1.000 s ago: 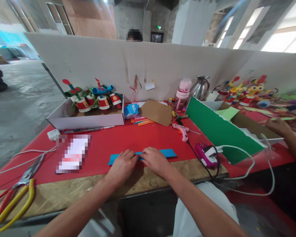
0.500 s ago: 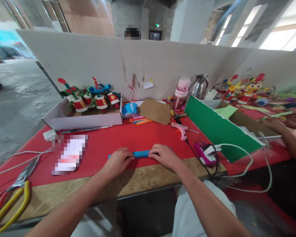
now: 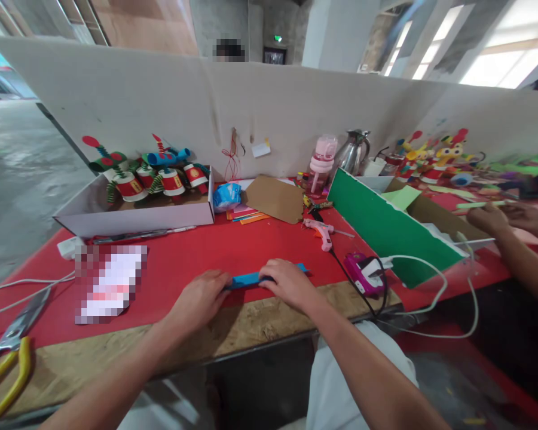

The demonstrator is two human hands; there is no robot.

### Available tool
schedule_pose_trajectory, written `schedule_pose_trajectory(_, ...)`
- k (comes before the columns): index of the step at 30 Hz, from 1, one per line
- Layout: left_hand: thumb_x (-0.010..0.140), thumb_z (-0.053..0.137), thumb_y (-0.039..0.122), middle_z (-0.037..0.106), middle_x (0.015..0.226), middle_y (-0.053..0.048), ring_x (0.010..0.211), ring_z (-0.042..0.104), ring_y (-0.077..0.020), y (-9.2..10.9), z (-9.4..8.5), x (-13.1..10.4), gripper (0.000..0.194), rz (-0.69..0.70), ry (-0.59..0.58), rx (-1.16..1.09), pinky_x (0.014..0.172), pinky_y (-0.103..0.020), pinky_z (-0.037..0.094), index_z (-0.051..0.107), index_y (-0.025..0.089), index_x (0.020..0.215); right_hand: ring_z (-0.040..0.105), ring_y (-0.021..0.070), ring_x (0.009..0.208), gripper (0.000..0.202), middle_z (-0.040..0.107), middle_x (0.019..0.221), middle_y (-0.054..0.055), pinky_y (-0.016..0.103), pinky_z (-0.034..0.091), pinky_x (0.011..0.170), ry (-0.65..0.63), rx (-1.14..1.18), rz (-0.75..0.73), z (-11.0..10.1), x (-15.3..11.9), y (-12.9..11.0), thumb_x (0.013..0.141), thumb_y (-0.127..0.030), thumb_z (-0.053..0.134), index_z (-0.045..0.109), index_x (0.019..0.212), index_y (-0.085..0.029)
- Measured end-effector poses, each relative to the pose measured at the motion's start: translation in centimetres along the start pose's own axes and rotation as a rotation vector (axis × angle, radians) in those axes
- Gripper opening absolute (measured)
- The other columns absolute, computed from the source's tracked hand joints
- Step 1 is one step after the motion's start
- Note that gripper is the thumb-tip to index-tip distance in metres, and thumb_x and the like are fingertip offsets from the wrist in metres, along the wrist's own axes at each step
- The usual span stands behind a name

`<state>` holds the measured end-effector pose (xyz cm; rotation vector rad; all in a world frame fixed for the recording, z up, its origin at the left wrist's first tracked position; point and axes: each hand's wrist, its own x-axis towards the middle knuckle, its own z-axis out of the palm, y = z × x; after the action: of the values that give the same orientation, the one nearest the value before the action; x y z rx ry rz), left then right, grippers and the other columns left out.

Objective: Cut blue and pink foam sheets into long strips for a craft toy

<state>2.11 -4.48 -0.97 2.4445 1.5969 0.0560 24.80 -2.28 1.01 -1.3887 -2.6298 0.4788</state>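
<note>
A narrow blue strip [image 3: 245,280] lies near the front of the red-covered table [image 3: 224,245], tilted slightly up to the right. My left hand [image 3: 206,292] has its fingers closed at the strip's left part. Around its middle, the thumb and fingers of my right hand [image 3: 287,283] pinch the strip, and its right end sticks out beyond the knuckles. The strip's left end is hidden by my left hand. Behind my right hand lies a pink glue gun [image 3: 323,233].
Yellow-handled shears [image 3: 22,358] lie at the left edge. A white box [image 3: 138,222] holds cup figures. Right of me are a purple power socket [image 3: 363,275] with cables and a green-sided box [image 3: 385,233]. Another person's hands [image 3: 497,220] work at the far right.
The view has shifted, so most things appear further left. More of the blue strip's right end shows past my right hand. Both hands still hold the strip.
</note>
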Motion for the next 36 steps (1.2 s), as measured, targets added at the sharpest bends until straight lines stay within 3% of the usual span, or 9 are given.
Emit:
schedule_pose_trajectory(6,0.092,0.045,0.017,0.062,0.102,-0.009,0.094,0.058,-0.0246,-0.9,0.4,-2.0,0.034,0.071,0.113,0.052,0.084,-0.038,0.047,0.065,0.024,0.118,0.057,0.0185,0.096,0.023,0.065,0.102,0.005,0.028,0.039,0.077,0.001,-0.062,-0.045,0.0,-1.0,0.6,0.088,-0.030,0.069,0.071,0.110,-0.023)
schedule_pose_trajectory(12,0.093,0.044,0.015,0.063,0.093,-0.009,0.092,0.058,-0.0253,0.3,0.2,-1.6,0.028,0.094,0.043,0.133,0.084,-0.039,0.047,0.070,0.021,0.103,0.057,0.0178,0.092,0.018,0.067,0.098,0.005,0.029,0.039,0.078,0.013,-0.115,-0.077,1.0,-0.3,0.1,0.094,-0.027,0.061,0.073,0.106,-0.022)
schedule_pose_trajectory(15,0.091,0.048,0.015,0.065,0.098,-0.010,0.094,0.059,-0.0261,-0.1,0.3,-2.3,0.026,0.081,0.076,0.142,0.086,-0.040,0.046,0.069,0.020,0.106,0.058,0.0173,0.090,0.017,0.068,0.094,0.005,0.028,0.040,0.078,0.023,-0.065,-0.087,1.0,-0.2,0.4,0.094,-0.026,0.061,0.075,0.101,-0.021)
schedule_pose_trajectory(19,0.094,0.049,0.028,0.068,0.104,-0.009,0.099,0.059,-0.0259,-1.8,0.3,-3.6,0.023,0.048,0.134,0.064,0.089,-0.040,0.046,0.071,0.024,0.103,0.061,0.0175,0.092,0.019,0.069,0.095,0.005,0.029,0.042,0.080,0.035,0.068,-0.097,0.2,-0.6,1.3,0.092,-0.035,0.063,0.076,0.098,-0.021)
schedule_pose_trajectory(21,0.095,0.050,0.035,0.067,0.114,-0.008,0.105,0.059,-0.0257,-2.5,0.2,-3.7,0.027,0.038,0.152,0.023,0.093,-0.040,0.046,0.069,0.026,0.111,0.061,0.0186,0.095,0.022,0.068,0.099,0.006,0.030,0.043,0.084,0.046,0.096,-0.080,-0.2,-0.8,1.6,0.090,-0.037,0.065,0.075,0.102,-0.020)
schedule_pose_trajectory(24,0.091,0.056,0.044,0.060,0.133,-0.011,0.118,0.054,-0.0287,-3.0,0.1,-3.5,0.045,-0.002,0.138,0.014,0.097,-0.043,0.045,0.058,0.024,0.130,0.059,0.0216,0.103,0.035,0.067,0.108,0.009,0.034,0.044,0.091,0.083,0.097,-0.072,-0.1,-0.8,1.5,0.084,-0.038,0.073,0.071,0.111,-0.017)
schedule_pose_trajectory(27,0.087,0.060,0.049,0.054,0.141,-0.011,0.124,0.052,-0.0314,-2.8,0.1,-3.3,0.055,-0.019,0.092,0.026,0.099,-0.047,0.044,0.053,0.026,0.136,0.058,0.0216,0.110,0.032,0.066,0.116,0.009,0.036,0.044,0.097,0.114,0.104,-0.146,0.7,-0.7,0.6,0.088,-0.036,0.069,0.070,0.116,-0.019)
schedule_pose_trajectory(32,0.091,0.058,0.038,0.047,0.149,-0.007,0.137,0.040,-0.0322,-2.0,-0.1,-2.7,0.047,-0.009,0.073,0.094,0.103,-0.051,0.040,0.051,0.036,0.137,0.037,0.0260,0.140,0.040,0.046,0.151,0.007,0.048,0.029,0.115,0.021,0.049,-0.204,2.4,0.0,-0.2,0.100,-0.035,0.048,0.054,0.138,-0.026)
schedule_pose_trajectory(36,0.095,0.050,0.039,0.044,0.152,-0.009,0.144,0.032,-0.0305,-0.3,0.4,-0.5,0.046,-0.008,0.089,0.111,0.111,-0.052,0.034,0.049,0.030,0.141,0.025,0.0296,0.146,0.043,0.040,0.155,0.007,0.056,0.019,0.118,0.007,-0.069,-0.111,2.5,1.0,0.5,0.100,-0.031,0.045,0.049,0.142,-0.024)
